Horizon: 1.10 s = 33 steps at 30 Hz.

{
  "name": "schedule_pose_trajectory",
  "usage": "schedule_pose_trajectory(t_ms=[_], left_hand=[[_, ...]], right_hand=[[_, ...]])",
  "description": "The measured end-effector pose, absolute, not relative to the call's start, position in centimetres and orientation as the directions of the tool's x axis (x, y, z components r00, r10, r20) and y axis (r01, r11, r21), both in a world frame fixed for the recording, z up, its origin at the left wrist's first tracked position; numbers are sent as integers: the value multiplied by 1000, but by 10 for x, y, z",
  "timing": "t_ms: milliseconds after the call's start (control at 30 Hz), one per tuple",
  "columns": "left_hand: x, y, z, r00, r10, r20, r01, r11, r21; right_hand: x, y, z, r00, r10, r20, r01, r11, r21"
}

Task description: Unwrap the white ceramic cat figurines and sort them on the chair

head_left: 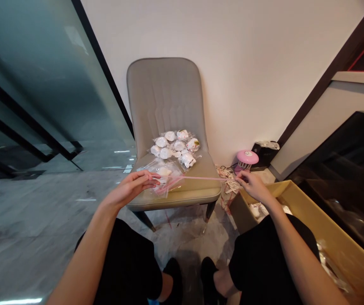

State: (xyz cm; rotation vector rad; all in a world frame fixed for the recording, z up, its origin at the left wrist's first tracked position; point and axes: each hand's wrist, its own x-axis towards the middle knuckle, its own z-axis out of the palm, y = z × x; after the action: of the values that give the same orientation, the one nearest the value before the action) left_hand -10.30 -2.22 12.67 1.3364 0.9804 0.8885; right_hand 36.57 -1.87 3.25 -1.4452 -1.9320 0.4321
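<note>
Your right fingers (pixel 241 178) pinch a pink strip (pixel 201 178); your left fingers (pixel 150 179), a bit open, stay near its other end

Bare L hand (pixel 128 189), bare R hand (pixel 253 186), bare forearms (pixel 83 258), blk shorts (pixel 125 258), bare ankles (pixel 224 281), blk shoes (pixel 172 279)

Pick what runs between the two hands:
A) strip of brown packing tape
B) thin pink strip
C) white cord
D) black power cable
B. The thin pink strip runs straight from the left hand over the beige chair seat to the fingers of the right hand.
</note>
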Motion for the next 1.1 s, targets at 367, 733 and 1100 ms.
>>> schedule_pose_trajectory(t_ms=[367, 733, 1100], left_hand=[[-108, -9, 100, 417, 868, -270, 625, -58, 778], [-85, -15, 54, 381, 817, -432, 654, 92, 751], [-117, -22, 84, 429, 773, -468, 698, 46, 715]], right_hand=[[377, -16, 24, -76, 951, 300, 750, 253, -611], [379, 6, 5, 32, 985, 169, 851, 62, -521], [369, 6, 33, -57, 958, 280, 762, 223, -607]])
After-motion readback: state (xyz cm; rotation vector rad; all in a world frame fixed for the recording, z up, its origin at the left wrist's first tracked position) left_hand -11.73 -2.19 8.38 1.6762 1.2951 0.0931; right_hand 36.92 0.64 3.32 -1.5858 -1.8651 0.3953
